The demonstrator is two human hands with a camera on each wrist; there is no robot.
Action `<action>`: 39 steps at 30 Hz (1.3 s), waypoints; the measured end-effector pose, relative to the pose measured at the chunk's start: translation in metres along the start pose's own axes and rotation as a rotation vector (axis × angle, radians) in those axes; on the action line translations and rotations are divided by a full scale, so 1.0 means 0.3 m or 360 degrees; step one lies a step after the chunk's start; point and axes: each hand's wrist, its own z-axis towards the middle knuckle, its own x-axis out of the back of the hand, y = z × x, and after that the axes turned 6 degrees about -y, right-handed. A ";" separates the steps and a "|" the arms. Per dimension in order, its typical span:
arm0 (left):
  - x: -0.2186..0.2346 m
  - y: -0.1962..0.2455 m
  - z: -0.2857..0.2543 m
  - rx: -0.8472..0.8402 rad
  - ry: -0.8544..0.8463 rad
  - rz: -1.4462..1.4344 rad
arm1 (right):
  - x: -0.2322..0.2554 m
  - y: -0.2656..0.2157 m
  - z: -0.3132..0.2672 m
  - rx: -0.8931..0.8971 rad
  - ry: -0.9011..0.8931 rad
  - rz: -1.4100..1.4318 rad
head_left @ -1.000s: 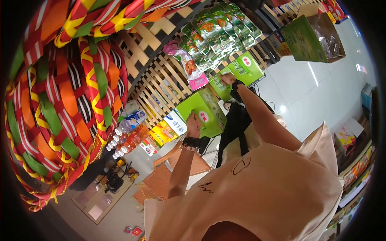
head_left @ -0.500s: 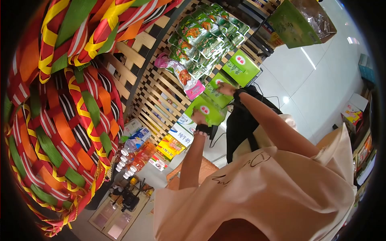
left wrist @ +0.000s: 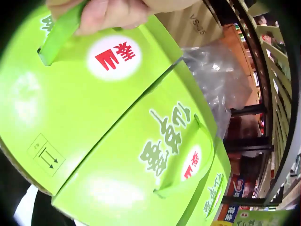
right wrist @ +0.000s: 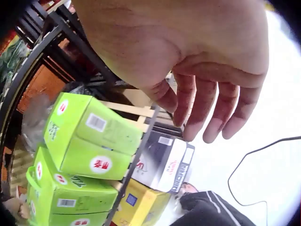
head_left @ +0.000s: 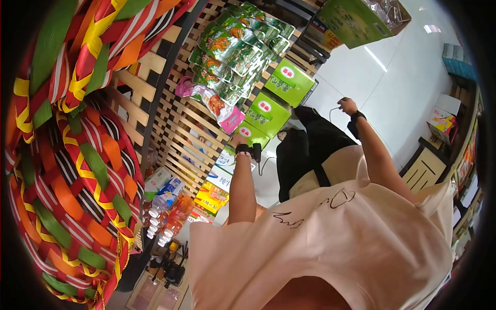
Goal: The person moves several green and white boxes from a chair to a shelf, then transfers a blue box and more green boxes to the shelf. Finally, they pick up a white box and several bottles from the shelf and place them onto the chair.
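Note:
Three green cartons with white round labels stand in a row along the slatted rack in the head view: a far carton (head_left: 294,85), a middle carton (head_left: 268,114) and a near carton (head_left: 257,135). My left hand (head_left: 238,141) is at the near carton. In the left wrist view its fingers (left wrist: 113,16) curl round the green strap handle (left wrist: 59,35) on top of that carton. My right hand (head_left: 349,106) hangs over the floor, away from the cartons. Its fingers (right wrist: 200,106) are loosely bent and hold nothing.
Green food pouches (head_left: 232,46) and a pink pouch (head_left: 214,103) lie on the rack. Drink bottles (head_left: 173,219) and a yellow carton (head_left: 212,196) stand nearer. A large woven basket (head_left: 77,181) fills the left side. A thin cable (right wrist: 249,160) runs across the floor.
My right hand has come off the middle carton and swung right, over the floor. My left hand stays at the near carton while the head view shifts.

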 end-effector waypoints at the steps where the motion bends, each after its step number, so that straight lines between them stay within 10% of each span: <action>1: 0.000 -0.023 -0.006 0.0000 0.0025 0.0014 | 0.019 0.040 0.012 -0.0080 0.0044 -0.0090; 4: 0.036 -0.127 0.128 0.0103 0.0013 -0.0059 | 0.024 0.075 0.010 -0.0121 0.0024 0.0001; 6: 0.047 -0.143 0.117 -0.0383 -0.0416 0.0204 | -0.002 0.028 -0.025 -0.0095 -0.0072 -0.0006; 7: 0.056 -0.073 0.098 0.0255 -0.0449 -0.0280 | -0.027 0.028 -0.015 -0.0020 -0.0106 -0.0021; 10: 0.066 0.042 -0.044 0.0029 -0.0270 0.0654 | -0.087 -0.015 0.020 0.0223 0.0010 -0.0336; 12: 0.097 0.023 -0.035 -0.0019 -0.0213 0.0264 | -0.114 -0.086 0.030 0.0318 0.0117 -0.0386; 16: 0.080 0.007 -0.100 -0.1467 -0.0069 0.1204 | -0.131 -0.272 0.063 0.0363 0.0232 -0.0190; 18: -0.018 0.044 -0.213 -0.1133 -0.0892 0.0651 | -0.120 -0.356 0.063 0.0522 0.0252 -0.0033; 20: -0.169 0.128 -0.365 -0.0928 -0.1031 0.0691 | -0.122 -0.401 0.090 0.0580 0.0162 0.0013; 22: -0.311 0.158 -0.368 -0.1386 -0.1024 0.0718 | -0.096 -0.425 0.118 0.0674 -0.0169 0.0022; 25: -0.539 0.234 -0.370 -0.1209 -0.1175 0.0285 | -0.110 -0.410 0.151 0.0735 -0.0279 -0.0069; 27: -0.642 0.281 -0.346 -0.0368 -0.1026 0.0030 | -0.140 -0.398 0.152 0.0885 -0.0148 -0.0187; 30: -0.652 0.303 -0.337 0.0091 -0.0928 -0.0363 | -0.137 -0.391 0.173 0.0910 -0.0186 -0.0180; 34: -0.636 0.308 -0.404 0.0147 -0.1475 -0.0527 | -0.124 -0.397 0.171 0.0997 -0.0173 -0.0058; 39: -0.641 0.288 -0.363 0.0367 -0.1319 -0.0478 | -0.123 -0.406 0.161 0.0857 -0.0263 -0.0118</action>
